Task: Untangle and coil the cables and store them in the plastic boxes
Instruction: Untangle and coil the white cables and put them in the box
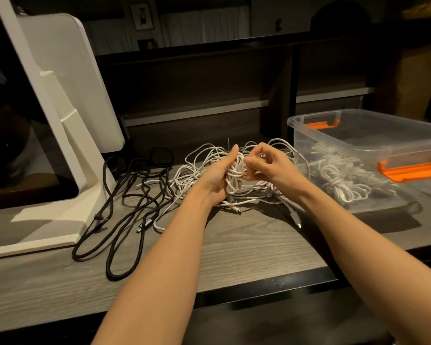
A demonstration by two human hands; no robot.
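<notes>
**Both hands deep in the white tangle**

The left hand [219, 175] grips a bundle of white loops, its fingers curled round them and the thumb raised, which holds the partly gathered coil steady above the counter [234, 247]. The right hand [264, 163] is just beside it, fingertips pinched together on a strand; this looks like the working hand, drawing one cable free or feeding it round the coil. So each grip is clamped on cable, not apart.

The white cable tangle [199, 165] lies on the counter under and behind both hands, spreading left and right of them, with loose plug ends [297, 221] trailing toward the near edge. The black cables [125, 207] lie apart to the left, sprawled beside the white stand [67, 170], untouched.

The clear plastic box [358, 135] with orange latches [411, 170] stands open just right of the tangle, near the right hand, probably so that finished coils need only a short move. White coils [334, 180] already lie inside, so the task seems partly done.
</notes>
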